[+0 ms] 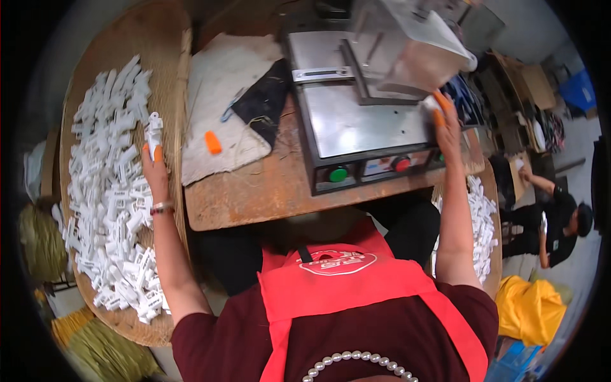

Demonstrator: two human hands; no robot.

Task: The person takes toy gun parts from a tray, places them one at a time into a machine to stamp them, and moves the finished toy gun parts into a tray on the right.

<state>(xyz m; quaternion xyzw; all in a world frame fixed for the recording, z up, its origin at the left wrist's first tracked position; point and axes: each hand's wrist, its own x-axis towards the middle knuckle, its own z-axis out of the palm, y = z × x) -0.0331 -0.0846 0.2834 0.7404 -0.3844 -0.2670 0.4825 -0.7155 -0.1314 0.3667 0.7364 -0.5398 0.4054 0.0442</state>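
Note:
My left hand point(156, 173), with orange finger covers on its fingertips, pinches a white plastic part point(153, 130) at the inner edge of a heap of like parts point(105, 184). The heap lies in a large woven tray point(172, 70). My right hand point(449, 130), also with orange finger covers, is closed at the right edge of the machine's metal plate point(344, 124). Between its fingers is a small white piece point(431, 107), blurred and partly hidden. A clear plastic guard point(414, 54) rises above the plate beside this hand.
The machine's front has a green button point(338, 174) and a red button point(401, 163). On the wooden table point(254, 200) lie a pale cloth point(223, 76), a dark cloth point(264, 105) and an orange finger cover point(212, 142). More white parts point(482, 223) lie at right. A co-worker point(550, 223) is farther right.

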